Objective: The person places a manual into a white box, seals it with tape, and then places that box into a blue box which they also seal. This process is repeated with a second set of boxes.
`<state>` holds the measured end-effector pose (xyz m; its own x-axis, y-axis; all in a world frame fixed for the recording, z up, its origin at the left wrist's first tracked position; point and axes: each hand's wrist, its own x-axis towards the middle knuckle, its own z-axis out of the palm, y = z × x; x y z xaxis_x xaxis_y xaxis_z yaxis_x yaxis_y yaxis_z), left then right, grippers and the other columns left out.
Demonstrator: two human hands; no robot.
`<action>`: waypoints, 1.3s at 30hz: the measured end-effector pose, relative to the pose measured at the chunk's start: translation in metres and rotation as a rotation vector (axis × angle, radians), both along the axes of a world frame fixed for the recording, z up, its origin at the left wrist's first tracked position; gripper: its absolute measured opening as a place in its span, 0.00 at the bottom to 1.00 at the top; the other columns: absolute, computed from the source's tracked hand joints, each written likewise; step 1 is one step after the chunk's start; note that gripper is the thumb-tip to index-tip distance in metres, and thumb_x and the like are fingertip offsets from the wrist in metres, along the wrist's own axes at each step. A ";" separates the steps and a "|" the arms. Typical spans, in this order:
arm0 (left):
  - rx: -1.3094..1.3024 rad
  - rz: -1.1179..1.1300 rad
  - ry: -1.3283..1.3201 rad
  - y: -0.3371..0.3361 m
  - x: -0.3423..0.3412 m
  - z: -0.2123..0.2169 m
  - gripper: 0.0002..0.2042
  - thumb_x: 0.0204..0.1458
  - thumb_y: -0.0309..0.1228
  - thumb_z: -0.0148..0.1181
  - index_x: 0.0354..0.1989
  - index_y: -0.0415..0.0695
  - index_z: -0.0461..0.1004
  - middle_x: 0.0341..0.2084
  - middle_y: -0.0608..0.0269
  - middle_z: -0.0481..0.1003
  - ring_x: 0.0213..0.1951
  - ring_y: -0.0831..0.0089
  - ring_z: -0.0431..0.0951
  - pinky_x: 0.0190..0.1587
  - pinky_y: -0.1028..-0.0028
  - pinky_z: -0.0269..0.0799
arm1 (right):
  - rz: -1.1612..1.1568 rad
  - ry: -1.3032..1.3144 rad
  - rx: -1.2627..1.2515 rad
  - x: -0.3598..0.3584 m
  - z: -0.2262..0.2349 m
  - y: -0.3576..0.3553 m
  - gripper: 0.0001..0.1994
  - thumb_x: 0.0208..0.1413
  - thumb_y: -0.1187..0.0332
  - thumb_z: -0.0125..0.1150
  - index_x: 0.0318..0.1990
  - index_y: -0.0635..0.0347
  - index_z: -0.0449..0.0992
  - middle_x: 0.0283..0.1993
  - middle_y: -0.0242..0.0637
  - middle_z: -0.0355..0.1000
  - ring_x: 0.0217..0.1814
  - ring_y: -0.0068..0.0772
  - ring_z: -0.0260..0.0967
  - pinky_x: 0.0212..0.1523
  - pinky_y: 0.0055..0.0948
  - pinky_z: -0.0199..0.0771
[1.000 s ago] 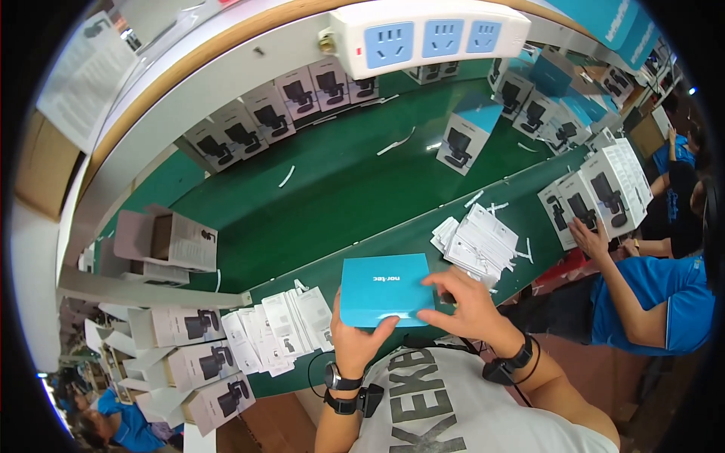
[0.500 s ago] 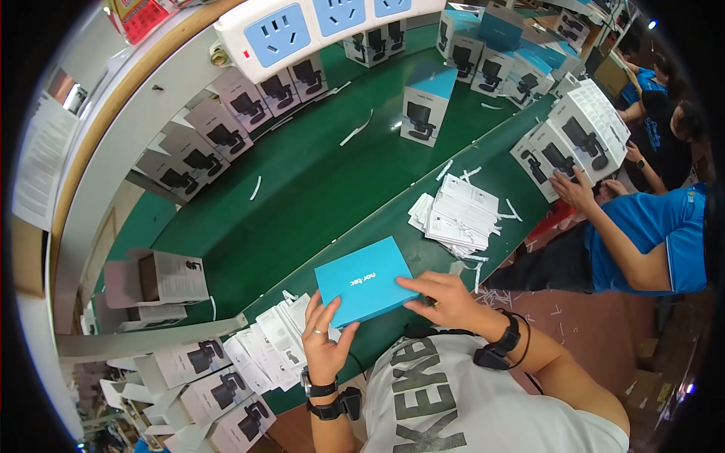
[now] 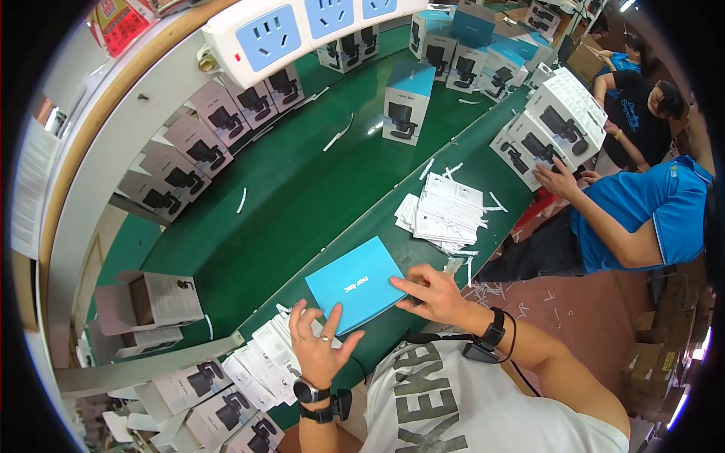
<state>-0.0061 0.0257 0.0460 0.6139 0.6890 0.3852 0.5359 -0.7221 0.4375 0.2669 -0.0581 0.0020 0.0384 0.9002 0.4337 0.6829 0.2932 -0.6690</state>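
Note:
A flat blue box [image 3: 356,281] with white lettering on its top lies at the green table's near edge. My left hand [image 3: 321,349] is spread at its near left side, the index fingertip against the box and the other fingers apart from it. At the opposite end my right hand [image 3: 434,294] has its index finger on the top and its thumb by the near side, pinching the corner. Beside my left hand lies a fanned stack of white printed leaflets [image 3: 272,351]; a second leaflet pile [image 3: 447,210] sits beyond my right hand.
White product boxes [image 3: 204,143] line the far left edge; one blue-topped box [image 3: 408,104] stands on the green table [image 3: 279,196]. An opened carton [image 3: 151,302] is at left. A power strip [image 3: 302,30] overhangs the far side. A co-worker in blue [image 3: 619,215] handles boxes at right.
My left hand has loosened from the blue box and spread its fingers, drawing slightly toward me. My right hand stays at its corner. The whole view has shifted a little.

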 end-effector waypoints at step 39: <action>-0.032 -0.347 0.534 0.074 0.064 0.020 0.44 0.45 0.55 0.71 0.70 0.46 0.64 0.65 0.23 0.57 0.63 0.26 0.60 0.66 0.35 0.54 | 0.123 0.619 0.102 0.046 -0.037 0.018 0.13 0.61 0.73 0.65 0.53 0.52 0.84 0.58 0.30 0.81 0.44 0.26 0.82 0.42 0.25 0.80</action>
